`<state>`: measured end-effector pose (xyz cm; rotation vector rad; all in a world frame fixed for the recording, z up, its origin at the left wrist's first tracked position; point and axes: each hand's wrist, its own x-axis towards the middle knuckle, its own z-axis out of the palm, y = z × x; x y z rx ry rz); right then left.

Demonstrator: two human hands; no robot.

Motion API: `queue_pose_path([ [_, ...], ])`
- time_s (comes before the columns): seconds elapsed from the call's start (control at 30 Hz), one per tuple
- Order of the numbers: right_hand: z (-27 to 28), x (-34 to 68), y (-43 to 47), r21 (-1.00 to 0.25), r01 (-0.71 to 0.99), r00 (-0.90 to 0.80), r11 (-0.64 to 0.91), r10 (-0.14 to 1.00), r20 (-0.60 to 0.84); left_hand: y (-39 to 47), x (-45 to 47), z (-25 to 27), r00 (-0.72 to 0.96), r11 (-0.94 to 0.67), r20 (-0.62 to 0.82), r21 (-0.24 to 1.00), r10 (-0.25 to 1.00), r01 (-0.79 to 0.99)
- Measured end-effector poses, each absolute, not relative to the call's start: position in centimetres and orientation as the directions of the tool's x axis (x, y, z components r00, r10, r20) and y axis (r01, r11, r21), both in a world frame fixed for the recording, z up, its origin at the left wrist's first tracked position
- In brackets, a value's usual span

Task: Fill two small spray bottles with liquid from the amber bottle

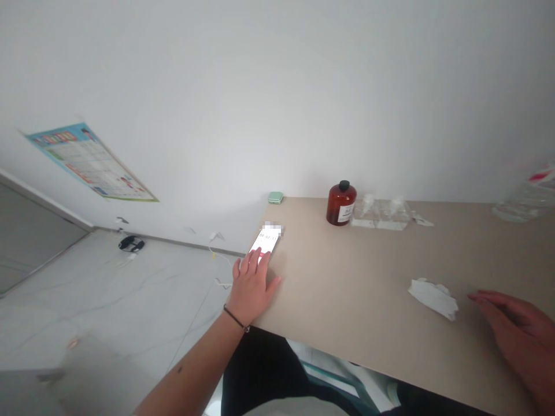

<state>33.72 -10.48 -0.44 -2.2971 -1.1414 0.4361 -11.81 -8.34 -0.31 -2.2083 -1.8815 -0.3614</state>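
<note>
My left hand (251, 289) lies over the lower part of a phone (267, 236) at the table's left edge. Its fingers are stretched out, with the fingertips on the lit white screen, which shows timer digits. At the right, my right hand (518, 323) rests over the table, thumb and fingertips drawn together, with nothing visible in them. A crumpled white tissue (433, 298) lies on the tabletop just left of those fingertips, apart from them.
Along the wall on the beige table (329, 289) stand a small green box (275, 197), a brown bottle (340, 203), a clear plastic tray (381, 215) and a clear plastic bottle (522, 199). A black coiled cable (131, 244) lies on the floor at left.
</note>
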Motion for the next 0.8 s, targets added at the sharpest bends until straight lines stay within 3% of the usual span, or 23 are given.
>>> queue_pose_path([
  [0.37, -4.1, 36.6, -10.3, -0.589, 0.697, 0.535, -0.410, 0.843, 0.046, -8.5, -11.6, -0.2, 0.136, -0.147, 0.290, 0.018, 0.947, 0.989],
  [0.8, -3.1, 36.0, -10.0, -0.603, 0.676, 0.538, -0.424, 0.843, 0.011, -8.6, -11.5, -0.3, 0.139, -0.149, 0.305, 0.010, 0.942, 0.989],
])
